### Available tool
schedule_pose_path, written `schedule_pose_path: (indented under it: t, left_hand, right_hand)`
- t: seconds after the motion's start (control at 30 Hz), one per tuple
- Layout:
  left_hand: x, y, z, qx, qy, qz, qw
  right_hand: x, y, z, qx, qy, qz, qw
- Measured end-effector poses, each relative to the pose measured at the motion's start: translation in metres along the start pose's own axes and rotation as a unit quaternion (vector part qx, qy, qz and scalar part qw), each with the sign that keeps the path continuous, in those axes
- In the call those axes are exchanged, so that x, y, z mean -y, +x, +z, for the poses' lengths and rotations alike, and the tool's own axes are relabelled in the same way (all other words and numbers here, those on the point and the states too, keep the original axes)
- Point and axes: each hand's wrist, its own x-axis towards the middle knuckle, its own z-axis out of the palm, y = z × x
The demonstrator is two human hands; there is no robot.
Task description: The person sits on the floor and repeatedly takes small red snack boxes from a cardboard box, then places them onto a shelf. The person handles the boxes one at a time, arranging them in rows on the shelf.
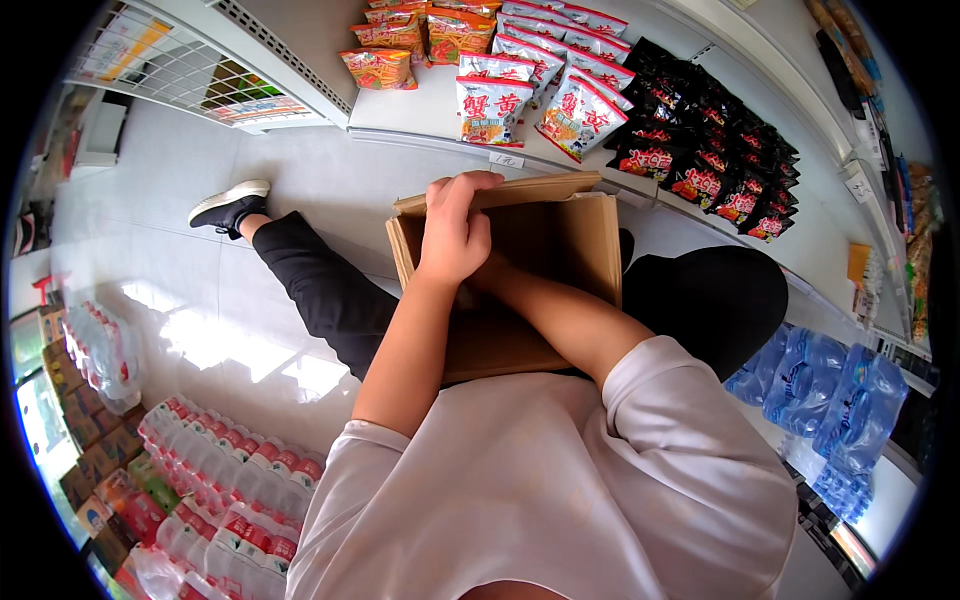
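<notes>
An open cardboard box (pixel 592 244) rests against my body, between my legs. My left hand (pixel 454 229) grips its far flap, with the fingers curled over the top edge. My right forearm reaches down into the box. Only a shadowed part of my right hand (pixel 489 274) shows; its fingers are hidden behind my left hand and inside the box, so what it holds cannot be seen. Just beyond the box, white and red snack packets (pixel 491 111) stand in rows on the bottom shelf (pixel 420 120).
Orange snack packets (pixel 379 69) and black noodle-snack packets (pixel 694 180) share that shelf. An upper shelf edge (pixel 817 112) curves along the right. Blue-wrapped water bottles (pixel 806 382) stand right, shrink-wrapped bottles (pixel 225 450) lower left. A wire rack (pixel 202 75) is upper left.
</notes>
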Motion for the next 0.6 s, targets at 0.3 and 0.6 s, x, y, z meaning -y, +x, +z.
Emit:
schedule_pose_path:
  t: [0.3,0.6]
  left_hand:
    - [-0.001,0.002,0.000,-0.001,-0.018,0.000,1.000]
    - [0.004,-0.001,0.001,0.001,-0.026,-0.002,1.000]
  right_hand:
    - [-0.013,0.011,0.001,-0.038,0.114,-0.040,0.992]
    - [0.035,-0.017,-0.020,-0.126,-0.050,0.034,0.990]
